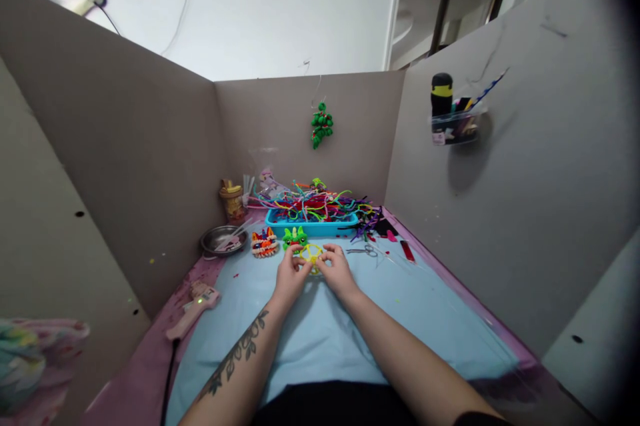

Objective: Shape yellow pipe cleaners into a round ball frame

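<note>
Between my two hands is a yellow pipe-cleaner ring with spokes across its middle, held just above the blue cloth. My left hand pinches its left side with thumb and fingers. On the other side, my right hand grips the ring near its lower right. Just behind it sits a green fuzzy dragon head. An orange fuzzy figure with white trim stands to the left of the green one. To the right of my hands lie scissors.
A blue tray heaped with colourful pipe cleaners stands at the back. At left are a metal bowl, a pink glue gun with its cord, and a brown cup. A red strip lies right. Grey panels enclose three sides.
</note>
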Tool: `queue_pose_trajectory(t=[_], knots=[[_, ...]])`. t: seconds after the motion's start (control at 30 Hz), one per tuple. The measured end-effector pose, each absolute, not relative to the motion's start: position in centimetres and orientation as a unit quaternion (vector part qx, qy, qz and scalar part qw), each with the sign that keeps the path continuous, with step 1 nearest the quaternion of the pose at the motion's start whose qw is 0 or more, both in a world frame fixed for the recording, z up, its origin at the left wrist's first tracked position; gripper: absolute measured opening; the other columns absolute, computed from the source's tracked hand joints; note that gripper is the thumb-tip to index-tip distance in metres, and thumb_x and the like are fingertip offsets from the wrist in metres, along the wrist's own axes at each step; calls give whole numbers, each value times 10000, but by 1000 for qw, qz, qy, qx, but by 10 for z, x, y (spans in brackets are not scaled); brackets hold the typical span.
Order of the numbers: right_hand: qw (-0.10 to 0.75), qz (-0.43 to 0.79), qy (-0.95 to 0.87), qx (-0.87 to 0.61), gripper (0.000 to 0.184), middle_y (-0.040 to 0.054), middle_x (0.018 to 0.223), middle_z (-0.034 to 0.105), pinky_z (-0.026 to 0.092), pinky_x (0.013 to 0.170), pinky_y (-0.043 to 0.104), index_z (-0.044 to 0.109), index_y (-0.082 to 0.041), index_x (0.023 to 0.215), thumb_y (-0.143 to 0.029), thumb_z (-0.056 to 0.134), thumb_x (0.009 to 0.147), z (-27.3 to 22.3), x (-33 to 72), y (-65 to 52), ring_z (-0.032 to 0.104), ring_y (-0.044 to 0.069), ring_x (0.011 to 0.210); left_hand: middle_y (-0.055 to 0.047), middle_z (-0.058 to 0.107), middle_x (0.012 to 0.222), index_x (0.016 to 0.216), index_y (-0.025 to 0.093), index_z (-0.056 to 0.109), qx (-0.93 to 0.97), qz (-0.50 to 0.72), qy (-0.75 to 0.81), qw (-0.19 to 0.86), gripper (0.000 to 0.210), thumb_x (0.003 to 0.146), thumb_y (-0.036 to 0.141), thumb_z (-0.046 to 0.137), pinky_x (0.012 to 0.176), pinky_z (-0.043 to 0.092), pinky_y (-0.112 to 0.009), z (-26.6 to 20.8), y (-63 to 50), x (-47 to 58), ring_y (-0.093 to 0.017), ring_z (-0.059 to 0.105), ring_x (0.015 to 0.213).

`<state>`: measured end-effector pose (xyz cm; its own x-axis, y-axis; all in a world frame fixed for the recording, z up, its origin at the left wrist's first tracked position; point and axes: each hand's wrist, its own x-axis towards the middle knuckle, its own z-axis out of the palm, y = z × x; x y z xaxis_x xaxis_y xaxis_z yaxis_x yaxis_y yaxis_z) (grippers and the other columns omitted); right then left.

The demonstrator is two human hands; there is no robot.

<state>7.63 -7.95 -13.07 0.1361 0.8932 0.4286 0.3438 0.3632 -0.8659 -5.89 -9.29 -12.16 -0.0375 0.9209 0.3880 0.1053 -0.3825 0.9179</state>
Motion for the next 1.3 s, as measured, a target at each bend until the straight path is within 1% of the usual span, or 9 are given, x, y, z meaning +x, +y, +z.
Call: queue_pose_trajectory(t=[0.1,0.27,0.37,0.73,0.93,1.0,1.1,1.23,1.3], knots=[[554,257,-618,-496,79,77,1028,473,320,955,354,570,-174,574,-213,581,642,-132,78,-78,475,214,1022,24,601,615,1025,177,484,594,572,431,366,448,634,296,668,511,353,-197,-121,-92,-60,-96,506,517],[551,283,-623,-477,103,64,1062,480,338,941,362,596,-186,642,-283,584,673,-138,83,-72,466,210,1046,18,607,627,1106,160,450,555,571,412,443,527,648,313,661,569,387,-203,-119,-89,-62,-104,551,575],[543,299,-629,-469,129,69,1078,474,341,933,363,593,-181,655,-307,589,681,-141,81,-71,467,212,1050,23,599,619,1085,157,459,532,585,405,460,544,618,306,694,573,390,-200,-119,-87,-62,-97,548,565],[554,301,-628,-456,169,59,1056,482,329,943,315,559,-176,593,-318,616,663,-138,79,-74,478,194,1028,25,617,608,1055,170,484,481,583,401,518,559,577,328,727,567,399,-207,-117,-92,-61,-99,566,544],[557,311,-611,-468,161,77,1098,487,348,917,346,651,-185,747,-321,613,670,-132,80,-77,480,211,1052,50,566,582,1053,165,485,458,585,427,515,570,571,360,720,401,235,-165,-114,-89,-64,-37,400,386],[555,312,-610,-472,151,78,1110,483,352,916,344,660,-185,738,-311,611,670,-131,81,-78,471,214,1072,58,537,577,1063,166,484,463,577,427,520,565,587,373,705,388,195,-161,-114,-89,-64,-29,365,379],[554,305,-610,-477,125,77,1104,489,352,919,337,650,-177,692,-291,604,675,-130,82,-77,463,210,1082,48,524,615,1036,156,503,490,577,430,491,510,609,368,684,413,252,-161,-116,-88,-63,-34,391,421],[559,295,-603,-487,102,76,1089,496,355,914,332,637,-179,688,-271,592,684,-131,82,-76,461,203,1077,-1,560,788,1008,161,530,530,601,451,393,446,634,367,660,479,347,-180,-121,-86,-62,-47,459,500],[558,291,-605,-487,101,77,1079,498,356,910,336,635,-178,687,-266,586,689,-131,82,-76,464,206,1070,-4,572,778,1019,164,536,553,585,445,391,440,652,381,645,495,358,-186,-124,-86,-63,-62,482,521]])
